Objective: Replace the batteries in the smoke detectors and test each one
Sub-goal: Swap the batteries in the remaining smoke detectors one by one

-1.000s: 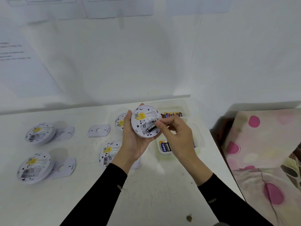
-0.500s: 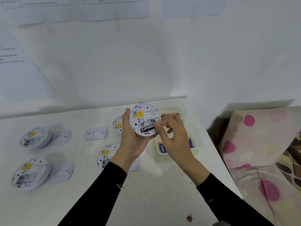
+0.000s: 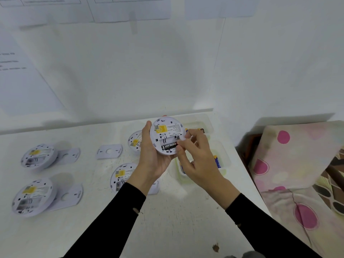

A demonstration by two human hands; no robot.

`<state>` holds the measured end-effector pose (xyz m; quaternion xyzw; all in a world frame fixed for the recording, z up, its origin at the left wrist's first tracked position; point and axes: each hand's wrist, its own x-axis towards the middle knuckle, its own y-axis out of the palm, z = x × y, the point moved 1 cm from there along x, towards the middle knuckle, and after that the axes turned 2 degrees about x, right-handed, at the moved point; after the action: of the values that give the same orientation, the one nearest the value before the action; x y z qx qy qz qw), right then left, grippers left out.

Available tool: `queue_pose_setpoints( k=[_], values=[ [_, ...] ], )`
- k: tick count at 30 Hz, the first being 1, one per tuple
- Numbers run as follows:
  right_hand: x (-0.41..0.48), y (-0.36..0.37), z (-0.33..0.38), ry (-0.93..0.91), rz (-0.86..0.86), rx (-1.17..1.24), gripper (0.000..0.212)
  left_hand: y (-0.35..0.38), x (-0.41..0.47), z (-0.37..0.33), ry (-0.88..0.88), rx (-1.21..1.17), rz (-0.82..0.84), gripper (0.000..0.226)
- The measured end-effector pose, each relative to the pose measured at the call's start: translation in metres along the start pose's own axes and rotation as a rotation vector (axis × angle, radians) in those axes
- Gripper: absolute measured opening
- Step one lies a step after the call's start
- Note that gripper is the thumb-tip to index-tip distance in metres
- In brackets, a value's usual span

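Foremost, over the table [image 3: 176, 224], the left hand [image 3: 154, 161] gripped the smoke detector [image 3: 168, 130] by its rim, back side toward the viewer and compartment open. The right hand [image 3: 199, 162] had thumb and forefinger curled onto the right end of the black battery [image 3: 169, 146]. That battery lay in the lower slot, and the upper slot was empty.

Likely faults from this position:
- The battery could spring out if it were released before its end seated against the contact.
- A reversed battery would leave the test silent.
- The tilted detector could twist in the left hand under the thumb's push.
- Used and fresh cells could be confused, since two trays lay close together.

Counts:
- **Detectors:** five in all. One was held, the second detector [image 3: 121, 175] lay just below the left hand, and the third detector [image 3: 135, 140] lay just behind it. The fourth detector [image 3: 33, 198] and fifth detector [image 3: 38, 157] lay well to the left hand's left.
- **Mounting plates:** four. The loose plate [image 3: 109, 151] lay alone, and the other three were each partly under a detector.
- **Trays:** two, both clear. The near tray [image 3: 224, 164] sat beneath the right hand and the far tray [image 3: 206, 123] beyond it. The cells inside them were too hidden to count.
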<state>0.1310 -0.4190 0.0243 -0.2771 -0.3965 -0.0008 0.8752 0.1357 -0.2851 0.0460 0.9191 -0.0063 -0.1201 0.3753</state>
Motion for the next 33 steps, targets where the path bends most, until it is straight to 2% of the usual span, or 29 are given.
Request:
queue_pose_setpoints(
  k=[3,5,7,9,11,13,15,17,22,27,33],
  values=[
    [0.001,-0.007,-0.008,-0.050,0.068,-0.058,0.020,-0.003,0.001,-0.001,0.008,0.012,-0.015,0.061],
    [0.008,-0.017,-0.009,0.028,0.117,0.101,0.024,-0.005,0.001,-0.004,0.023,0.007,-0.030,0.063],
    [0.018,-0.026,-0.011,0.285,0.053,0.317,0.028,-0.005,0.002,-0.006,0.036,-0.005,-0.037,0.059],
    [0.024,-0.030,-0.026,0.567,0.028,0.309,0.027,-0.005,0.004,-0.008,0.039,-0.010,-0.041,0.058],
    [0.023,-0.027,-0.047,0.681,0.321,0.071,0.028,-0.004,0.004,-0.007,0.026,-0.022,-0.044,0.057],
    [0.016,-0.021,-0.063,0.672,0.673,-0.099,0.028,-0.004,0.005,-0.006,0.010,-0.035,-0.042,0.058],
    [0.013,-0.015,-0.067,0.618,0.869,-0.161,0.029,-0.004,0.005,-0.005,0.002,-0.044,-0.038,0.058],
    [0.013,-0.008,-0.063,0.563,0.966,-0.222,0.033,-0.004,0.005,-0.005,0.000,-0.049,-0.031,0.057],
    [0.013,0.001,-0.058,0.471,0.981,-0.354,0.025,-0.003,0.004,-0.008,-0.006,-0.050,-0.014,0.054],
    [0.010,-0.006,-0.059,0.531,0.915,-0.196,0.016,-0.006,0.006,-0.010,0.007,-0.055,-0.013,0.055],
    [0.006,-0.012,-0.061,0.512,0.873,-0.194,0.010,-0.005,0.008,-0.009,-0.004,-0.053,-0.012,0.058]
  ],
)
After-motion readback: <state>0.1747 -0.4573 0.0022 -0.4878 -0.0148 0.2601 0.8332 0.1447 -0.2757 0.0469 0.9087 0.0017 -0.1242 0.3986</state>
